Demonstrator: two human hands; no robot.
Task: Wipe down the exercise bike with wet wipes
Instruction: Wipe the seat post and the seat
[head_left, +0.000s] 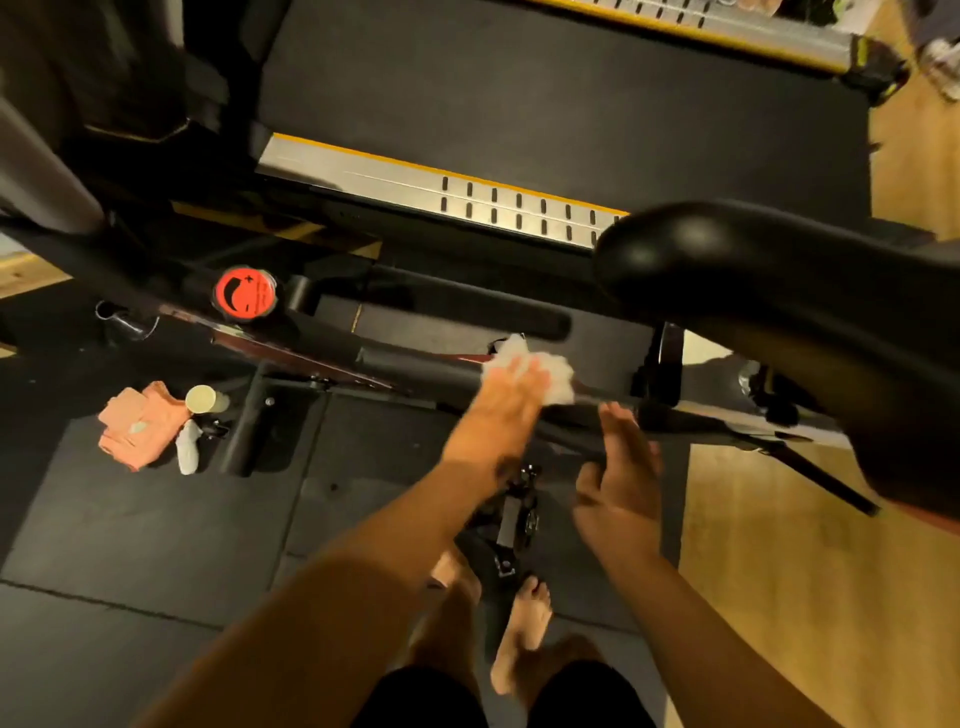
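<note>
The exercise bike's dark frame bar (322, 358) runs from left to right across the middle of the head view, with a red round knob (244, 292) on it and the black saddle (737, 270) at the right. My left hand (511, 387) presses a crumpled white wet wipe (556, 376) flat onto the frame bar. My right hand (621, 478) hovers just right of it, fingers apart, holding nothing, close to the bar. The black pedal (511, 519) sits below my hands.
A treadmill with a black belt (545, 104) and silver side rail (415, 182) lies beyond the bike. An orange cloth (137, 426), a pale cylindrical container (205, 400) and a white sock-like item (188, 452) lie on the black floor mat at left. My bare feet (524, 623) stand below the pedal.
</note>
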